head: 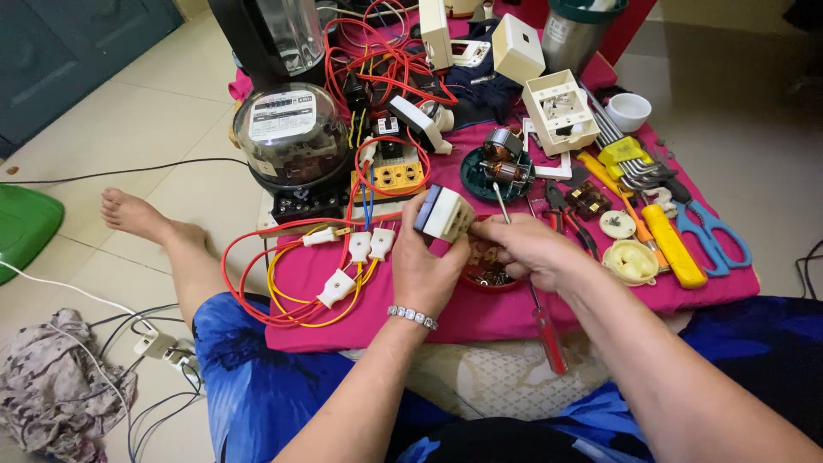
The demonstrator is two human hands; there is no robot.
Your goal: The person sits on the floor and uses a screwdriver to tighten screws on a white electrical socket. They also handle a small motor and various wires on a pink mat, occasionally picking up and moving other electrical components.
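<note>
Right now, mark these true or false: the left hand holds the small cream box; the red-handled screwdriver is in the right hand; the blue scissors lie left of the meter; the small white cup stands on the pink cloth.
1. The left hand holds the small cream box: true.
2. The red-handled screwdriver is in the right hand: false, it lies on the pink cloth below that hand.
3. The blue scissors lie left of the meter: false, far to its right.
4. The small white cup stands on the pink cloth: true.

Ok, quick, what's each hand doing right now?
Left hand: closed on a cream switch block.
Right hand: closed, fingertips at the block; contents cannot be told.
</note>
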